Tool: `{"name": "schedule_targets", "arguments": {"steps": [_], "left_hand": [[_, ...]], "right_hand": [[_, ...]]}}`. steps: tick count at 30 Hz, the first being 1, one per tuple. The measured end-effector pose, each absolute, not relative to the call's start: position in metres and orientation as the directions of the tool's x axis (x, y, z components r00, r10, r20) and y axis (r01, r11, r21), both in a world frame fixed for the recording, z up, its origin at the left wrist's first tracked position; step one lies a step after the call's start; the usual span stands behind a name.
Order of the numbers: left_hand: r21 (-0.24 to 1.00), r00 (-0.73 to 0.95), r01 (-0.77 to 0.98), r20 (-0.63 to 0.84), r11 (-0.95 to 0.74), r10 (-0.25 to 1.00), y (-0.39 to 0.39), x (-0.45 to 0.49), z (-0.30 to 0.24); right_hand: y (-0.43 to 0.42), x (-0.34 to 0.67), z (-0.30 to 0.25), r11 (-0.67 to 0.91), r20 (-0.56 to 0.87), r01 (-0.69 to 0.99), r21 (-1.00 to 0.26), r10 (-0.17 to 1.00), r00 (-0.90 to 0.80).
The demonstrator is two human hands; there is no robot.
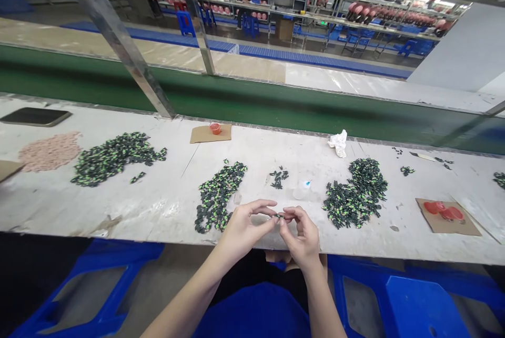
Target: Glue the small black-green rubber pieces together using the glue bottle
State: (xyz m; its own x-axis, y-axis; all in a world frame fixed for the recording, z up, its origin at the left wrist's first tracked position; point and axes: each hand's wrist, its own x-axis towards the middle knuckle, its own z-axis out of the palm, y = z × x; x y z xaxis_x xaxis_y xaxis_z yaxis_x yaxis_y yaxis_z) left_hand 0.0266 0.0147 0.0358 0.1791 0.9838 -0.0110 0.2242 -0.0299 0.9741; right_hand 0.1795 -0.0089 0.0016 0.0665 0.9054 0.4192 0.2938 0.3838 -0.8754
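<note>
My left hand [248, 225] and my right hand [302, 232] meet over the table's front edge. Between their fingertips they pinch a small black-and-green piece [278, 216], mostly covered by the fingers. A pile of similar black-and-green pieces [221, 190] lies just left of my left hand. Beyond my hands is a small loose cluster of dark pieces [279, 177]. A small clear bottle with a blue tip [303, 188] stands next to that cluster. To the right of my right hand spreads a larger pile of black-and-green pieces [355, 193].
Farther left are another black-and-green pile [114, 159], a pink pile [51, 151] and a dark tray-like object [35, 116]. Cardboard pieces carry a red cup [215, 128] and red items [444, 210]. Crumpled white paper [338, 143] lies near the green belt [252, 103]. Blue stools [426, 301] stand below.
</note>
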Motion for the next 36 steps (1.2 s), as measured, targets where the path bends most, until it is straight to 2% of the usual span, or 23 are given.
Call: {"name": "schedule_targets", "arguments": {"steps": [7,14,16,18,21,23,26,29,32,36], "left_hand": [[0.985,0.081,0.154,-0.084,0.071,0.993,0.004,0.035,0.025],[0.973,0.227,0.229,-0.022,-0.031,0.974,0.007,0.036,0.017],[0.953,0.234,0.291,0.013,-0.083,0.972,0.012,0.030,0.015],[0.917,0.192,0.374,0.068,-0.137,0.979,0.019,0.018,0.014],[0.836,0.093,0.526,0.128,-0.158,0.987,0.034,-0.008,0.010],[0.772,-0.002,0.621,0.175,-0.136,0.985,0.046,-0.026,0.006],[0.686,-0.075,0.717,0.244,-0.118,0.967,0.068,-0.045,0.000],[0.569,-0.046,0.812,0.288,-0.132,0.956,0.090,-0.048,-0.005],[0.450,0.071,0.874,0.254,-0.183,0.965,0.110,-0.040,-0.005],[0.393,0.181,0.884,0.211,-0.253,0.961,0.130,-0.025,0.000]], "right_hand": [[-0.011,0.178,-0.003,0.441,0.469,0.270,-0.856,0.882,0.045],[-0.013,0.200,0.002,0.389,0.424,0.377,-0.841,0.906,0.011],[-0.013,0.215,0.001,0.339,0.419,0.435,-0.834,0.902,0.102],[-0.011,0.234,-0.002,0.258,0.427,0.477,-0.840,0.857,0.289],[-0.007,0.263,-0.007,0.111,0.405,0.465,-0.878,0.690,0.600],[-0.003,0.276,-0.008,0.046,0.404,0.474,-0.879,0.597,0.692],[0.004,0.281,-0.006,-0.022,0.528,0.654,-0.756,0.569,0.630],[0.012,0.268,-0.008,-0.004,0.621,0.809,-0.588,0.638,0.455],[0.022,0.247,-0.017,0.036,0.588,0.837,-0.547,0.728,0.353],[0.037,0.225,-0.031,0.053,0.527,0.829,-0.557,0.794,0.303]]}}
